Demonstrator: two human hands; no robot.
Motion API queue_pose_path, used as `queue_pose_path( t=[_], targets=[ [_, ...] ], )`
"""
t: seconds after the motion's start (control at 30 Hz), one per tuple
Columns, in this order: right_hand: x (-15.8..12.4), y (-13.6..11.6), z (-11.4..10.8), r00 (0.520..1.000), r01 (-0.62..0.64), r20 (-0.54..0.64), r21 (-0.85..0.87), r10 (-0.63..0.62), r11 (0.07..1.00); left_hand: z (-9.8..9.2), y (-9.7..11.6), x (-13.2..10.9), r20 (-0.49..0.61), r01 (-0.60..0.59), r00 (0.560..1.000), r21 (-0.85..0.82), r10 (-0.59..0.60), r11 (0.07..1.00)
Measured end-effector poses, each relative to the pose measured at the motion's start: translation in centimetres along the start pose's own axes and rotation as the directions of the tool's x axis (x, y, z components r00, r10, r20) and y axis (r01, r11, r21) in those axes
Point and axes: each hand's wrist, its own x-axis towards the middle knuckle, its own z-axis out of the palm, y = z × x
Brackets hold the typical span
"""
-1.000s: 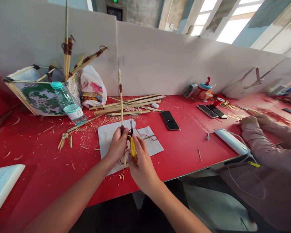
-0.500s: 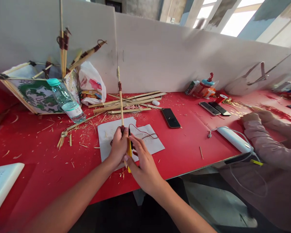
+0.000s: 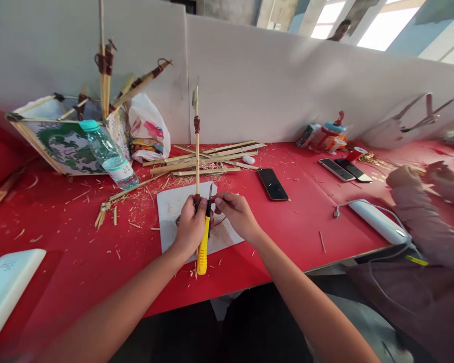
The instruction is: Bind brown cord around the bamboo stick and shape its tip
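Observation:
My left hand [image 3: 191, 224] is closed round a thin bamboo stick [image 3: 197, 161] that stands upright, with dark brown cord wrapped near its top and just above my fist. A yellow-handled utility knife [image 3: 203, 249], blade upward, lies against the left thumb and appears to be held by that hand too. Close beside the blade, my right hand [image 3: 237, 216] pinches a brown cord [image 3: 213, 197] between thumb and fingers. Under both hands lies a white sheet of paper [image 3: 168, 204] with wood shavings on it; the hands cover part of the cord.
Bamboo strips [image 3: 212, 159] and shavings litter the red table [image 3: 287, 232]. A water bottle [image 3: 117, 164], a patterned box [image 3: 64, 146] of bamboo pieces and a plastic bag [image 3: 147, 126] stand back left. A phone [image 3: 272, 184] lies right of the paper. Another person's hands [image 3: 404, 176] are farther right.
My right hand has come off the yellow knife and shifted right and up, now pinching the cord. The knife stays beside the left hand. The view has shifted slightly.

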Motion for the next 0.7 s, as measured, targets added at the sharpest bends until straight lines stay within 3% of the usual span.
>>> queue_pose_path(
  t=[0.23, 0.4, 0.5, 0.63, 0.7],
  targets=[
    [0.4, -0.3, 0.8, 0.989, -0.093, -0.104, 0.146, 0.109, 0.985, -0.1, 0.9, 0.5, 0.061, 0.092, 0.995, -0.135, -0.084, 0.987],
    [0.6, -0.5, 1.2, 0.972, -0.036, -0.229, 0.07, 0.052, 0.997, -0.1, 0.9, 0.5, 0.156, 0.228, 0.968, -0.239, -0.194, 0.944],
    [0.3, -0.5, 1.7, 0.966, -0.02, -0.256, 0.023, 0.025, 1.0, -0.3, 0.7, 0.5, 0.161, 0.288, 0.954, -0.243, -0.255, 0.926],
    [-1.2, -0.6, 2.5, 0.991, -0.08, -0.095, 0.139, 0.094, 0.987, -0.7, 0.7, 0.8, 0.19, 0.295, 0.949, -0.26, -0.251, 0.919],
    [-1.8, -0.6, 2.5, 0.998, -0.065, -0.016, 0.133, 0.068, 0.989, -0.8, 0.8, 1.0, 0.205, 0.292, 0.949, -0.275, -0.241, 0.916]
  ],
)
